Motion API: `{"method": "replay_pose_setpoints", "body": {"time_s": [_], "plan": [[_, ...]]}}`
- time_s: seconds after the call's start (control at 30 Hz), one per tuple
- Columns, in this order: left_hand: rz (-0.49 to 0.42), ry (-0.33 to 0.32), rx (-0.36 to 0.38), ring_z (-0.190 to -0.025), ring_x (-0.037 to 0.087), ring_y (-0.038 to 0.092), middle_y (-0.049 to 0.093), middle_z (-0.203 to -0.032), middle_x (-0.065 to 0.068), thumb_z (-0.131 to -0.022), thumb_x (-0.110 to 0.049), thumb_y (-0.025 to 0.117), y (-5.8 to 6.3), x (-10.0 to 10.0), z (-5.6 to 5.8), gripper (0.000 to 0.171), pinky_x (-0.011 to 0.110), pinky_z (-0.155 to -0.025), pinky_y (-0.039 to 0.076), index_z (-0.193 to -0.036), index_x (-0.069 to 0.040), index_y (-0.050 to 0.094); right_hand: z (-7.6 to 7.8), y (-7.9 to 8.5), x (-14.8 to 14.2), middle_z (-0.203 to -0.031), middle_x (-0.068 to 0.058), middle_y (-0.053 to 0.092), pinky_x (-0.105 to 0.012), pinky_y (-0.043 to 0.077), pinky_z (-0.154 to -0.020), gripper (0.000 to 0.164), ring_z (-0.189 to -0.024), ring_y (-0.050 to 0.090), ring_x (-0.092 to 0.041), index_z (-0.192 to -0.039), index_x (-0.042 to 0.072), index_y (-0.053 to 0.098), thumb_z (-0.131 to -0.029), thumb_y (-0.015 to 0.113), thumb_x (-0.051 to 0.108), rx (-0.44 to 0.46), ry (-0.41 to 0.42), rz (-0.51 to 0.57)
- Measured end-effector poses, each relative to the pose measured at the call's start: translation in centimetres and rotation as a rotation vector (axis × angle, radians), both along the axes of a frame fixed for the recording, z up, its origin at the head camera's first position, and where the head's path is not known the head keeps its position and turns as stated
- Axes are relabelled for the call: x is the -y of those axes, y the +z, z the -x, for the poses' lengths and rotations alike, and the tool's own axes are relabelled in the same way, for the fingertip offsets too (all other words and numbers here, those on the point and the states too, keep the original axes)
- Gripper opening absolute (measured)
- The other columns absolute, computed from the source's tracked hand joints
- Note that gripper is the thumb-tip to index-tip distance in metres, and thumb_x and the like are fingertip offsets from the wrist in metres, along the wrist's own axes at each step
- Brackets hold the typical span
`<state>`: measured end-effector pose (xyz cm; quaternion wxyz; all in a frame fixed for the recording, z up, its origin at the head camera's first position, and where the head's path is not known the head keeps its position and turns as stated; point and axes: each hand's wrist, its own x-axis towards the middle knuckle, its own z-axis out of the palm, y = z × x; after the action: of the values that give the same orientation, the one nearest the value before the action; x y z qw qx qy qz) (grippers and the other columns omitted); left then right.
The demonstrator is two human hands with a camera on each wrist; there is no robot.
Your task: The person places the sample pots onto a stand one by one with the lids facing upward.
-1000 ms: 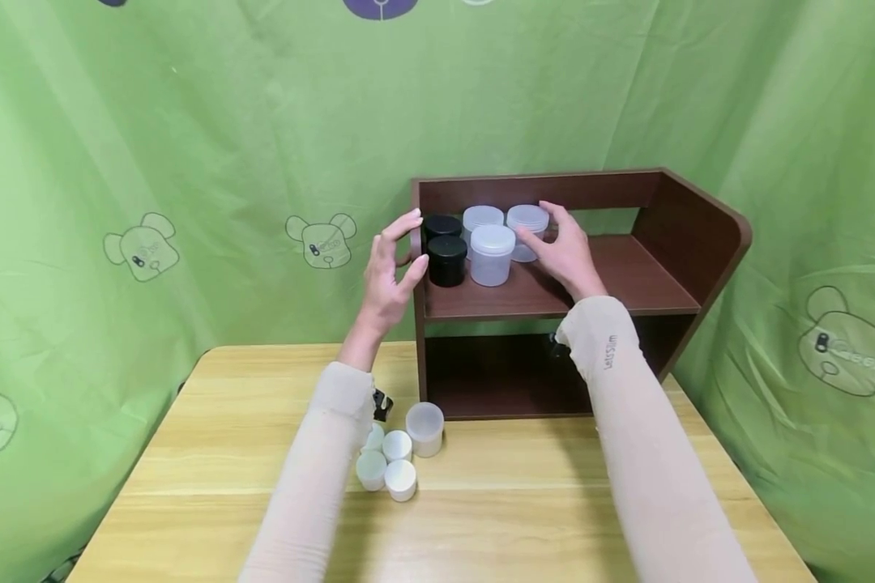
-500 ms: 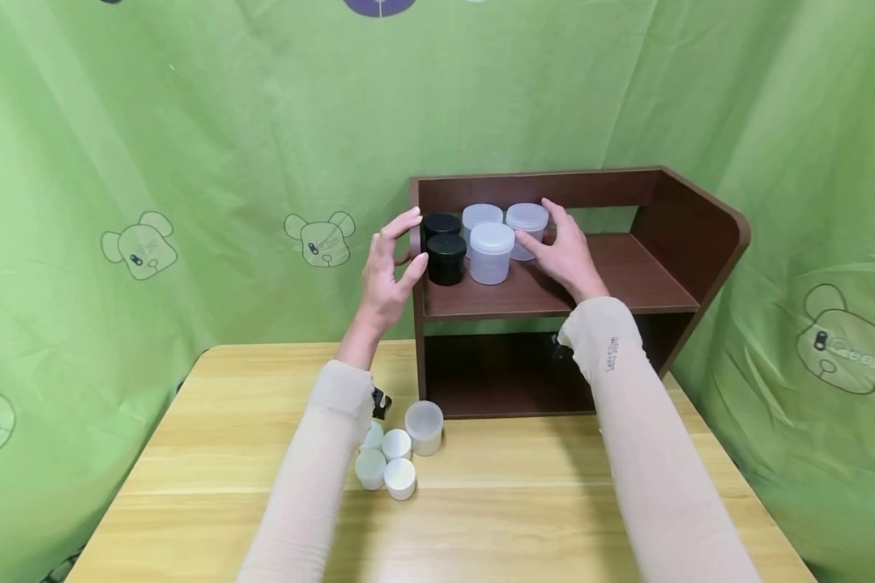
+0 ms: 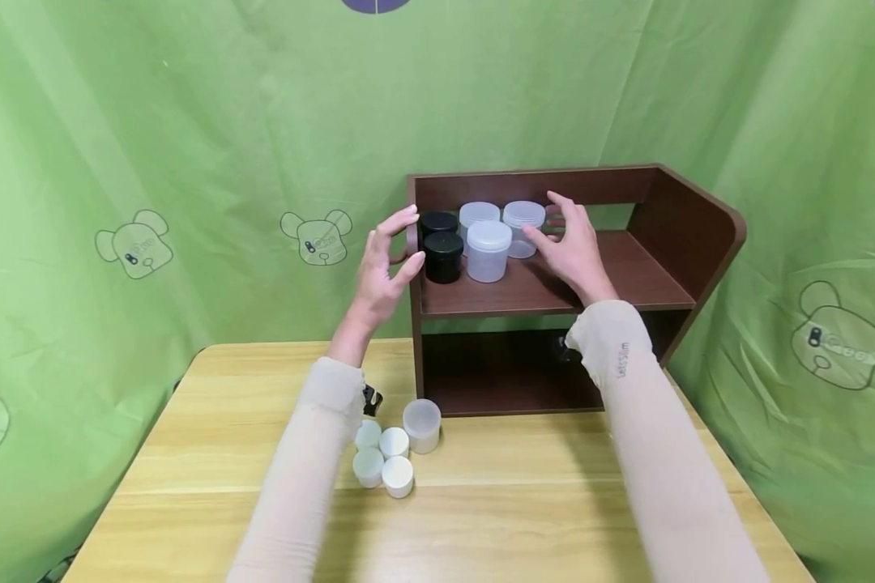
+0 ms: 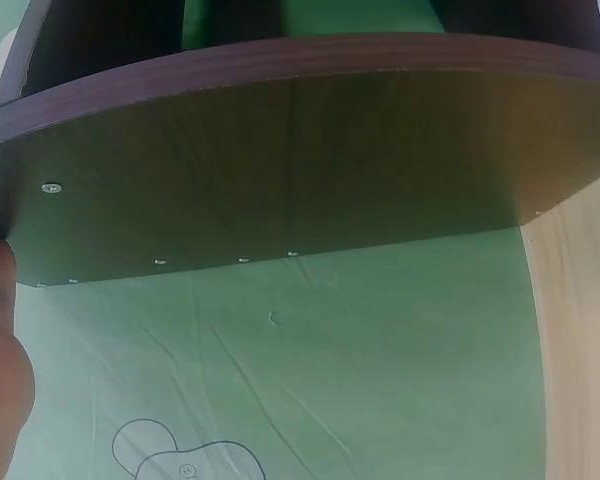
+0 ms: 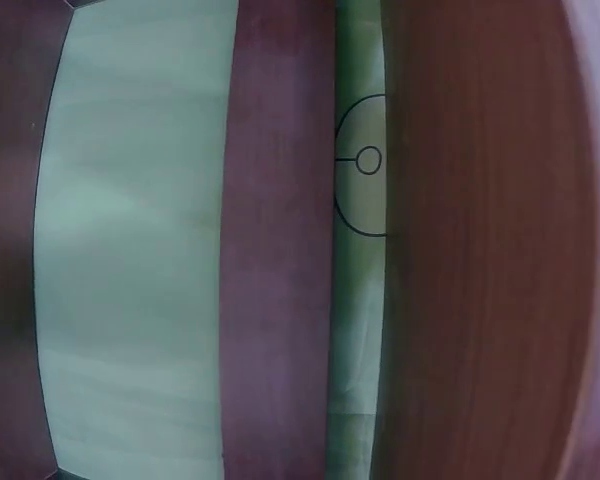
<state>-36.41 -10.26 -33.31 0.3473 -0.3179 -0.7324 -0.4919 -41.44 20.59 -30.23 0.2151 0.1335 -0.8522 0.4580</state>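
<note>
My left hand [image 3: 382,275] is at the left side panel of a dark brown wooden shelf [image 3: 539,309], fingers and thumb spread. In the left wrist view one finger [image 4: 0,275] rests against the panel's outer face. Beside it on the upper board stand two black lidded jars [image 3: 443,261], one behind the other. To their right are three translucent lidded jars: a front one [image 3: 488,255], a back left one [image 3: 479,214] and a back right one [image 3: 523,231]. My right hand [image 3: 576,251] is spread just right of the back right jar, holding nothing; whether the thumb touches it I cannot tell.
On the wooden table [image 3: 518,518], several small white-lidded jars [image 3: 397,478] cluster near the left forearm, beside a larger translucent tub [image 3: 422,427]. The shelf's lower compartment [image 3: 503,372] lies below the upper board. A green curtain [image 3: 189,121] hangs behind.
My right hand has let go of the back right translucent jar and shifted slightly right. My left hand stays at the side panel. The view has shifted slightly.
</note>
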Motion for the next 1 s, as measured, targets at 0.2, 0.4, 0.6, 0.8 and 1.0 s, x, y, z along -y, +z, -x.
{"method": "replay_pose_setpoints", "body": {"time_s": [0.2, 0.4, 0.6, 0.8, 1.0], "plan": [[0.006, -0.025, 0.045, -0.134, 0.025, 0.045, 0.048, -0.160, -0.005, -0.092, -0.039, 0.061, 0.3, 0.3, -0.1, 0.057, 0.051, -0.106, 0.050, -0.145, -0.021, 0.050, -1.4, 0.2, 0.0, -0.142, -0.021, 0.049, -0.051, 0.051, -0.111, 0.067, -0.133, 0.051, -0.037, -0.157, 0.010, 0.042, -0.098, 0.071, 0.027, -0.073, 0.011, 0.021], [0.022, -0.064, 0.072, -0.137, 0.023, 0.041, 0.045, -0.162, -0.002, -0.094, -0.030, 0.063, 0.4, 0.5, -0.2, 0.056, 0.048, -0.099, 0.060, -0.147, -0.018, 0.048, -3.3, 0.2, 0.4, -0.139, -0.018, 0.052, -0.051, 0.051, -0.110, 0.062, -0.130, 0.055, -0.034, -0.154, 0.016, 0.048, -0.098, 0.072, 0.026, -0.141, 0.052, 0.036], [0.036, -0.119, 0.102, -0.138, 0.035, 0.038, 0.040, -0.163, 0.014, -0.095, -0.013, 0.062, 1.6, 0.4, -1.8, 0.054, 0.056, -0.102, 0.057, -0.146, -0.005, 0.044, -5.7, -0.1, 1.1, -0.137, -0.011, 0.055, -0.041, 0.054, -0.106, 0.062, -0.124, 0.057, -0.027, -0.153, 0.019, 0.051, -0.096, 0.075, 0.018, -0.192, 0.111, 0.039], [0.076, -0.127, 0.112, -0.139, 0.032, 0.037, 0.038, -0.165, 0.009, -0.097, -0.016, 0.061, 2.0, 0.6, -2.2, 0.055, 0.056, -0.106, 0.055, -0.148, -0.010, 0.043, -8.5, -0.7, 2.2, -0.135, -0.008, 0.057, -0.023, 0.051, -0.099, 0.063, -0.123, 0.057, -0.023, -0.151, 0.021, 0.053, -0.094, 0.077, 0.015, -0.232, 0.166, 0.002], [0.092, -0.145, 0.109, -0.141, 0.030, 0.036, 0.037, -0.166, 0.005, -0.097, -0.017, 0.062, 2.1, 0.8, -1.9, 0.056, 0.055, -0.106, 0.055, -0.149, -0.014, 0.042, -10.9, -1.7, 3.5, -0.132, -0.007, 0.060, -0.025, 0.047, -0.104, 0.060, -0.124, 0.057, -0.021, -0.148, 0.016, 0.056, -0.092, 0.078, 0.013, -0.269, 0.238, -0.016]]}}
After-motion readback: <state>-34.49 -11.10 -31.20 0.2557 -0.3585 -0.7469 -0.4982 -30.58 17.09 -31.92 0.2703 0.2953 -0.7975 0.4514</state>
